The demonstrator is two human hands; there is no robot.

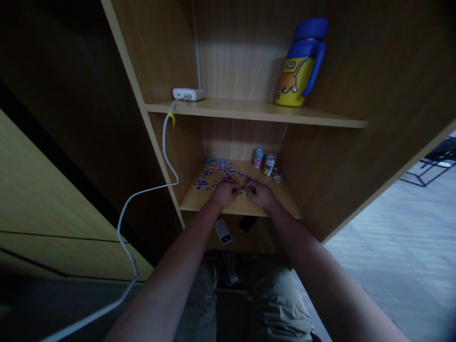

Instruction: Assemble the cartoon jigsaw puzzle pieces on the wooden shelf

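My left hand (227,191) and my right hand (259,194) meet over the lower shelf, fingertips close together. Both are closed in a pinch around small, dark bits that look like jigsaw puzzle pieces; the fingers partly hide them. Just beneath the fingertips lies a yellow patch of puzzle (242,193), partly covered by my hands. Loose blue jigsaw pieces (203,183) are scattered to the left of my left hand and behind both hands. A colourful printed sheet or card (215,163) rests at the back left of the shelf.
Two small printed cans (258,157) (269,165) stand at the back right, beside round lids (277,178). Above, a shelf (228,108) carries a white power adapter (188,94) with a hanging cable (142,191) and a blue-yellow bottle (297,66). A white device (223,232) lies below.
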